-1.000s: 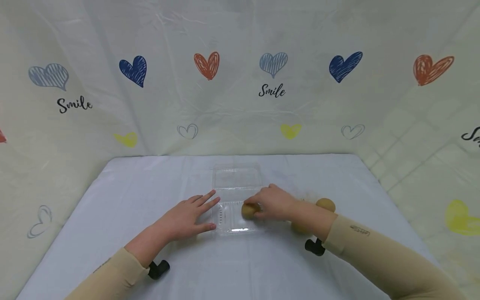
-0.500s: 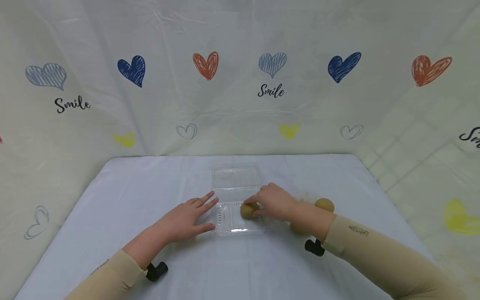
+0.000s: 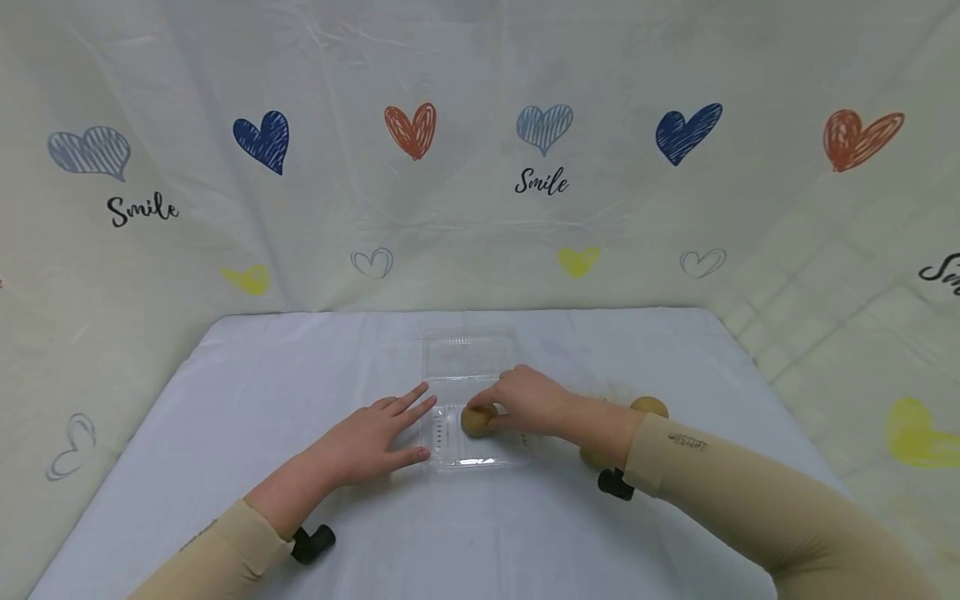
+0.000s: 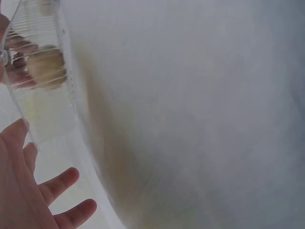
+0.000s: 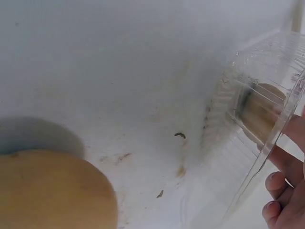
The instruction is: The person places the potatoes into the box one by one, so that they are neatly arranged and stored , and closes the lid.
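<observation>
My right hand pinches a round tan potato between thumb and fingers, inside the near half of a clear plastic clamshell box. The right wrist view shows the held potato through the box's ribbed wall. The lid half lies folded back on the far side. My left hand is spread with straight fingers, its fingertips right at the box's left edge. Through the clear wall in the left wrist view, the potato shows with the right hand's fingers around it.
Two more potatoes lie right of the box: one farther back, another partly hidden under the right forearm. Brown dirt crumbs dot the white tablecloth. A heart-printed curtain hangs behind the table.
My right hand has moved a little left with the potato, toward the left part of the box. The left hand has stayed almost still at the box's edge.
</observation>
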The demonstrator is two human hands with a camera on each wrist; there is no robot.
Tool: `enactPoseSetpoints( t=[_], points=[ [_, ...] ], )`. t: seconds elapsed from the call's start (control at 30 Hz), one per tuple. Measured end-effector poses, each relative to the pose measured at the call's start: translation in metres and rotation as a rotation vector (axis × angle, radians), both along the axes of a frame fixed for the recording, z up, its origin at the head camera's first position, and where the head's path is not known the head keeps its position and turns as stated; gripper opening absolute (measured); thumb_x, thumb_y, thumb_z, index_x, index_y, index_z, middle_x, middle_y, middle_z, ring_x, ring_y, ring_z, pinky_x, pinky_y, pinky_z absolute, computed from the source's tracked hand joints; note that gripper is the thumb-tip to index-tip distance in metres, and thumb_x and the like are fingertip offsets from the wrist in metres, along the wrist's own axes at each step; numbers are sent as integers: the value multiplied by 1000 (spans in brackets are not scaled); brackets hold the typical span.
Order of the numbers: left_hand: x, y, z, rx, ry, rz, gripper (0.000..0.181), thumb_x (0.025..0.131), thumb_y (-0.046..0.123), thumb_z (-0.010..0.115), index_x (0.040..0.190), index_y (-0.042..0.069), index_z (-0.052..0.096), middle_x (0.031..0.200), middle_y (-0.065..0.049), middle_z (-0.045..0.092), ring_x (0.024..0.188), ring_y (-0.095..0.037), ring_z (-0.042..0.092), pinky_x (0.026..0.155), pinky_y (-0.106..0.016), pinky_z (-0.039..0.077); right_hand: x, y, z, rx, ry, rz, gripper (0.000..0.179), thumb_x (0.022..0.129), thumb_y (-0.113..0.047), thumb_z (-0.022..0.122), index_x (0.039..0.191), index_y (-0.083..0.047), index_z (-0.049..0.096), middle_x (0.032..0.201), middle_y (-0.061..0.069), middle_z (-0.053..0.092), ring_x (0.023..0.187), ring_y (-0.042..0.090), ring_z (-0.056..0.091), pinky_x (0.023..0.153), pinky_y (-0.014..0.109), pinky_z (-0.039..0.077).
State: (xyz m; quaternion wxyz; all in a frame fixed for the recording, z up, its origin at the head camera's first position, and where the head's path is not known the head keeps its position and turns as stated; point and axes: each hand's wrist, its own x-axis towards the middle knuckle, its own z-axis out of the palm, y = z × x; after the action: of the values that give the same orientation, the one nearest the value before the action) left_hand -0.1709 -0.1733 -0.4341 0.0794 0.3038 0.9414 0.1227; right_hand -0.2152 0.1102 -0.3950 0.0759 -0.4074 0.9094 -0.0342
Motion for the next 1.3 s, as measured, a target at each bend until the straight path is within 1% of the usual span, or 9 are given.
enactPoseSetpoints(
  t=[0.2,0.43,0.5,0.7,0.77,0.9,1.03,1.2,1.3],
  points=[
    [0,0,-2,-9,-10,6,81,93,68,50,159,30,22,166,10,9,142,-27,36,107,-51,39,-3,-13,-2,20,-26,-43,39,88,-24,78,126,-24,69,114,-9,71,100,14,65,94,35,50],
    [0,-1,-2,2,-6,-1,81,93,67,51,159,31,22,166,9,10,142,-26,36,107,-52,39,-3,-28,-3,29,-39,-90,42,89,-27,77,129,-24,68,117,-7,71,104,15,66,95,36,51],
    [0,-1,-1,2,-11,1,81,93,68,50,159,32,21,166,10,9,142,-25,36,107,-52,39,-3,-31,-4,38,-30,-89,42,89,-27,77,130,-24,68,115,-8,71,104,15,66,93,35,52],
    [-1,0,-2,7,-3,-7,80,93,67,50,159,31,22,166,10,9,142,-25,37,106,-51,40,-5,-35,-3,37,-4,-84,42,87,-26,78,128,-28,68,103,-8,69,92,11,65,82,30,54],
    [-1,0,-2,14,-3,-9,80,94,66,50,159,30,22,166,9,10,142,-25,37,106,-51,40,-5,-36,-3,30,4,-68,41,88,-25,77,128,-28,68,105,-8,70,95,11,65,83,30,54],
    [-1,-2,-2,19,-9,-8,82,92,72,45,159,30,22,166,8,11,142,-25,36,107,-51,39,-7,-38,-5,6,5,-32,41,90,-21,76,130,-27,67,111,-7,72,102,11,66,89,32,53],
    [-1,-2,-2,22,-13,-8,84,91,77,39,159,31,21,166,8,11,142,-25,36,107,-51,39,-8,-38,-8,-6,13,-33,42,90,-21,76,130,-27,67,112,-8,70,102,11,65,88,32,54],
    [-2,-2,-3,22,-16,0,81,93,71,45,159,31,21,166,8,10,143,-25,35,108,-50,39,-8,-37,-11,-9,43,-32,42,89,-22,76,130,-28,67,109,-9,65,95,12,65,81,29,54],
    [-2,-3,-4,24,-20,4,80,94,68,48,159,30,22,166,8,10,143,-25,35,108,-50,39,-8,-36,-11,-18,46,-25,42,89,-22,76,129,-27,67,109,-8,65,96,12,65,82,29,54]
  ],
)
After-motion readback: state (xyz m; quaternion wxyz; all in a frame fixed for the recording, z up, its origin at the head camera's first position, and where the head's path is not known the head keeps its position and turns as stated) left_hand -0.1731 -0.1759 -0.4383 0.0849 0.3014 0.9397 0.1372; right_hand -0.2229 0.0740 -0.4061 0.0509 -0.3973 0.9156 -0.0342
